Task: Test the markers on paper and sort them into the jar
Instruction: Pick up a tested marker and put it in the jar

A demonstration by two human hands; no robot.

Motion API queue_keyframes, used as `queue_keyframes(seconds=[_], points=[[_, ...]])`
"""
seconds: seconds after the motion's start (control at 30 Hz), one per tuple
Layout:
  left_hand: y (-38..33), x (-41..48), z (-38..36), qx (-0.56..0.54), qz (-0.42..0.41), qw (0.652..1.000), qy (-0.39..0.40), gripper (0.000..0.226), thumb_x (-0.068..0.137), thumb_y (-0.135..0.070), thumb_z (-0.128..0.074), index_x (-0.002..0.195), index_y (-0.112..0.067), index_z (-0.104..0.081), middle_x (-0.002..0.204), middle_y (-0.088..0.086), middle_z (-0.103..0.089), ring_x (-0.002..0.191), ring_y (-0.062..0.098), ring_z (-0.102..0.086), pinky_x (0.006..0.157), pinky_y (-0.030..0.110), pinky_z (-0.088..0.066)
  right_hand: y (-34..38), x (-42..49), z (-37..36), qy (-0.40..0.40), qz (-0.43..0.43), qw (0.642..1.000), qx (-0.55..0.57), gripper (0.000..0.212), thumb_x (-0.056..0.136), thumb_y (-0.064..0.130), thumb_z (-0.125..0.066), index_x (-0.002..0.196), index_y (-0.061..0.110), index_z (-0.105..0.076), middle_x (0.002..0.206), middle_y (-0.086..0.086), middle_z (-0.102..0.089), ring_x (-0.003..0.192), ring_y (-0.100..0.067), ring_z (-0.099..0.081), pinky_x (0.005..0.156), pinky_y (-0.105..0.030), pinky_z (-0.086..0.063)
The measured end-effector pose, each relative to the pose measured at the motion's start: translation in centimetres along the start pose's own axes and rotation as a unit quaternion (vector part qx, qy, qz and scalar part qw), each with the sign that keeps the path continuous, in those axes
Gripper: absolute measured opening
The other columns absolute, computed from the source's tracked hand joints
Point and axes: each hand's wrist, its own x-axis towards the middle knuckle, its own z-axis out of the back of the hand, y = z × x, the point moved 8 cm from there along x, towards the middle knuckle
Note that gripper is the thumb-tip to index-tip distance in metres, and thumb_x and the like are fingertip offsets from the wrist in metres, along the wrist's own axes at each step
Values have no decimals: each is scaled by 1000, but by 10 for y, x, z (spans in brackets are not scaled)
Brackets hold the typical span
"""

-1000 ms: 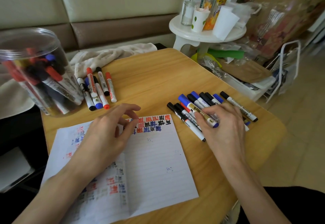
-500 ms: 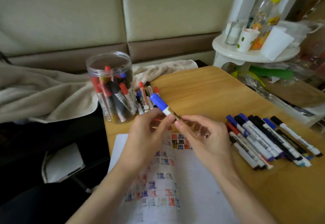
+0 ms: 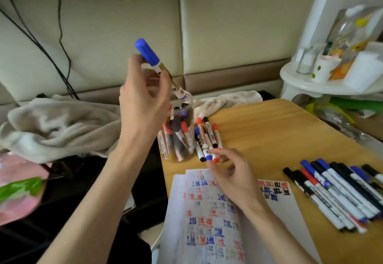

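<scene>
Now the left hand pinches a blue-capped marker, cap tipped toward eleven o'clock, lower end at the mouth of the jar. The right hand hovers over the paper, fingers loosely curled, holding nothing; more markers lie at three o'clock.

clear plastic jar, wooden table

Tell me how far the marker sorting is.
Done: clear plastic jar holds many markers; white paper carries test marks. In hand: left hand holds a blue-capped marker over the jar. Left: the row of markers at right, perhaps the group beside the jar.
</scene>
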Motion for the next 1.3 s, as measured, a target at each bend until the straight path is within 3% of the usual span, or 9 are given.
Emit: queue_keyframes(seconds=[0.07,0.17,0.33,0.4,0.67,0.9,1.0,1.13,1.3], points=[[3,17,5,34,4,999,-5,27,100,-26,-55,120,-10,-47,96,-10,-66,89,6,-68,84,46,-57,-1,1,-2,-11,-3,1000,-2,24,92,30,-77,116,31,-74,101,17,-65,100,-6,-60,78,-12,-44],[23,28,-5,83,38,995,40,28,99,-26,-58,121,-11,-51,102,-4,-66,95,18,-68,88,48,-56,0,1,-3,-17,-13,1000,4,23,93,28,-76,116,31,-74,100,17,-64,99,-3,-59,79,-12,-45],[43,18,-22,153,54,982,97,29,98,-20,-61,124,-13,-49,107,1,-70,97,26,-69,83,37,-48,4,3,-3,-17,-18,1000,1,24,93,26,-77,115,31,-73,103,18,-64,99,0,-60,80,-8,-45],[44,13,-24,162,55,980,102,32,98,-17,-59,127,-13,-46,110,1,-71,99,30,-69,85,41,-50,4,6,-5,-15,-19,1000,-7,24,92,26,-77,116,31,-73,104,19,-64,98,0,-60,79,-6,-44],[34,6,-29,170,-16,982,78,46,97,-11,-54,135,-26,-34,77,4,-71,61,30,-64,78,47,-55,7,15,-9,-10,-31,999,-7,25,92,30,-77,117,32,-73,103,18,-64,94,4,-59,75,-6,-44],[35,2,-30,148,-12,986,76,49,101,-13,-52,142,-30,-33,83,9,-72,54,19,-61,65,37,-52,11,17,-8,-14,-26,999,-12,26,92,30,-77,117,32,-73,102,16,-66,94,4,-59,76,-6,-43],[44,2,-28,143,16,987,75,44,98,-13,-55,135,-32,-41,94,0,-74,65,7,-61,70,31,-42,11,15,-8,-14,-27,1000,-9,26,92,28,-77,117,32,-73,102,17,-66,95,5,-59,77,-5,-43],[57,4,-26,92,46,994,47,42,92,-12,-63,127,-31,-50,119,-11,-65,103,3,-61,87,30,-47,9,13,-8,-11,-31,999,-12,26,92,27,-77,118,30,-73,104,19,-65,96,5,-60,76,-4,-44],[70,5,-24,72,89,993,16,30,92,-15,-65,120,-25,-62,113,-12,-68,106,6,-64,91,27,-50,8,14,-7,-16,-32,999,-9,25,92,24,-77,117,28,-74,103,17,-65,95,8,-58,74,-4,-45]])
